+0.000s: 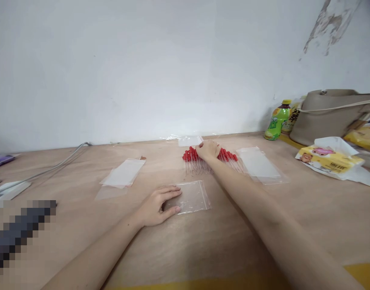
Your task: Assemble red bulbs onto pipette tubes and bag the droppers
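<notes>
A row of thin, clear-stemmed droppers with red bulbs [189,155] lies side by side on the table. My right hand [208,150] reaches over the middle of this row, its fingers curled down on the red bulbs; how many it grips is hidden. My left hand [162,205] rests on the left edge of a clear zip bag [194,197], thumb and fingers apart and lying flat. The bag lies flat in front of the droppers, its zip side to the right.
Stacks of clear bags with white sheets lie left [124,173] and right [259,163]; another white sheet [189,141] lies by the wall. Rightward are a green bottle [275,123], a yellow tissue pack [330,159] and a beige bag [321,117]. A grey cable [61,163] runs at left.
</notes>
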Demonstrator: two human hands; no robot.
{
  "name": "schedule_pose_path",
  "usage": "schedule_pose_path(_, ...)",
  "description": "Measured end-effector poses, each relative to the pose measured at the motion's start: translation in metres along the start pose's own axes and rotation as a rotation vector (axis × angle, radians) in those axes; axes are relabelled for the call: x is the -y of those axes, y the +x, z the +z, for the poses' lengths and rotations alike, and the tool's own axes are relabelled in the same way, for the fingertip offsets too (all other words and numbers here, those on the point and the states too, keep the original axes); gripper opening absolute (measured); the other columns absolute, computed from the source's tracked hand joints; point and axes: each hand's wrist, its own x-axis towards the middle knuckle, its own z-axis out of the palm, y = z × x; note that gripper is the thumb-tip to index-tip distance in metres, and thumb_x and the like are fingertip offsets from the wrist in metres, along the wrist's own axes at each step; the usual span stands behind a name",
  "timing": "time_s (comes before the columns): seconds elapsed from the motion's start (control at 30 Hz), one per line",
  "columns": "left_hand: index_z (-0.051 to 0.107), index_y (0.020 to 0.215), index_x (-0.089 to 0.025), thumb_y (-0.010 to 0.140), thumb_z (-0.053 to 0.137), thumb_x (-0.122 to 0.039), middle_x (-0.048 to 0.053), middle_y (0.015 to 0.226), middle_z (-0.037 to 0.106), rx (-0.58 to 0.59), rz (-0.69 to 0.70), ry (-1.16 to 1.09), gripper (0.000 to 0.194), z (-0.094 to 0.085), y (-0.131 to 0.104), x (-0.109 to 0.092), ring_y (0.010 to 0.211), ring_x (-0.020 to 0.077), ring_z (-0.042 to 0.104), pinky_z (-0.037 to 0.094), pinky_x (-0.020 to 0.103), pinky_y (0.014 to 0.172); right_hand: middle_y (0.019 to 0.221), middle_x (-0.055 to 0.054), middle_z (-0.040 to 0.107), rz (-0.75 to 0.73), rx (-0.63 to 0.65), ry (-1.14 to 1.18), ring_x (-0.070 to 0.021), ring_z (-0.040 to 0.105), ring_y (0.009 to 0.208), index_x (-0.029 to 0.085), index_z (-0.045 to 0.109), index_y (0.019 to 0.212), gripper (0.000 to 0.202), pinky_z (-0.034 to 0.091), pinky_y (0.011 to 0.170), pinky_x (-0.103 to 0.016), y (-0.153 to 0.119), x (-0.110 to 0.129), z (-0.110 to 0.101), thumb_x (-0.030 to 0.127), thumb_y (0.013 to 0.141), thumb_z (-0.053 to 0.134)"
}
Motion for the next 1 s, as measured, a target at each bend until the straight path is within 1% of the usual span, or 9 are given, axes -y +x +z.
schedule_pose_path(0.1,0.05,0.121,-0.022,0.08,0.052,-0.038,0.008,0.123,0.052,0.006,-0.003,-0.007,0.044,-0.001,0.001,-0.001,0.115,0.0237,0.045,0.038,0.042,0.096,0.088,-0.009,0.062,0.034,0.018,0.118,-0.0272,0.049,0.096,0.018,0.065,0.075,0.022,0.027,0.085,-0.045,0.001,0.0,-0.011,0.036,0.072,0.051)
schedule_pose_path(0.23,0.046,0.124,-0.022,0.08,0.052,-0.038,0.008,0.127,0.048,0.067,-0.002,-0.02,0.047,-0.004,0.002,0.0,0.119,0.0229,0.041,0.033,0.042,0.1,0.079,-0.006,0.064,0.013,0.084,0.324,-0.0168,0.057,0.076,0.017,0.057,0.083,0.027,0.041,0.07,-0.031,-0.006,-0.011,-0.035,0.041,0.08,0.043)
schedule_pose_path(0.33,0.043,0.127,-0.023,0.08,0.053,-0.039,0.007,0.13,0.045,0.11,-0.001,-0.036,0.05,-0.006,0.002,0.002,0.121,0.0219,0.039,0.03,0.042,0.102,0.078,-0.003,0.064,0.01,0.085,0.527,-0.01,0.057,0.063,0.018,0.048,0.09,0.026,0.043,0.059,-0.023,-0.026,-0.032,-0.052,0.039,0.085,0.034)
schedule_pose_path(0.4,0.041,0.127,-0.024,0.08,0.052,-0.039,0.006,0.131,0.044,0.115,-0.009,-0.034,0.051,-0.006,0.003,0.002,0.121,0.0219,0.038,0.029,0.043,0.102,0.072,-0.001,0.062,0.078,0.057,0.858,-0.0084,0.054,0.055,0.018,0.044,0.087,0.02,0.043,0.054,-0.021,-0.045,-0.048,-0.061,0.037,0.08,0.045)
schedule_pose_path(0.47,0.04,0.128,-0.024,0.08,0.052,-0.04,0.006,0.131,0.043,0.112,-0.012,-0.027,0.051,-0.006,0.003,0.002,0.122,0.0224,0.037,0.029,0.044,0.102,0.065,0.001,0.059,0.15,0.077,1.014,-0.0074,0.05,0.05,0.019,0.044,0.08,0.022,0.042,0.051,-0.021,-0.064,-0.062,-0.066,0.039,0.075,0.053)
schedule_pose_path(0.57,0.039,0.129,-0.024,0.081,0.051,-0.04,0.006,0.132,0.042,0.105,-0.006,-0.014,0.052,-0.005,0.004,0.0,0.122,0.0226,0.037,0.029,0.044,0.102,0.063,0.002,0.058,0.228,0.092,1.101,-0.0068,0.05,0.049,0.019,0.045,0.076,0.023,0.041,0.05,-0.02,-0.089,-0.072,-0.065,0.038,0.071,0.056)
schedule_pose_path(0.7,0.035,0.131,-0.024,0.081,0.051,-0.039,0.006,0.132,0.043,0.097,-0.014,0.001,0.055,-0.005,0.004,-0.003,0.122,0.0226,0.037,0.03,0.043,0.102,0.065,0.002,0.059,0.332,0.171,1.195,-0.0073,0.053,0.051,0.02,0.045,0.075,0.02,0.041,0.051,-0.02,-0.107,-0.071,-0.058,0.034,0.07,0.058)
schedule_pose_path(0.8,0.033,0.132,-0.025,0.081,0.051,-0.04,0.006,0.132,0.042,0.089,-0.014,-0.001,0.056,-0.005,0.004,-0.004,0.122,0.0231,0.037,0.03,0.044,0.101,0.064,0.002,0.059,0.373,0.21,1.233,-0.008,0.053,0.051,0.02,0.045,0.075,0.02,0.04,0.05,-0.02,-0.109,-0.073,-0.056,0.034,0.069,0.059)
schedule_pose_path(1.0,0.034,0.132,-0.025,0.08,0.052,-0.04,0.005,0.132,0.043,0.08,-0.014,-0.024,0.056,-0.004,0.003,-0.001,0.121,0.0232,0.038,0.031,0.044,0.101,0.06,0.005,0.056,0.385,0.116,1.229,-0.0065,0.051,0.048,0.02,0.045,0.075,0.021,0.039,0.048,-0.019,-0.101,-0.087,-0.062,0.034,0.068,0.06)
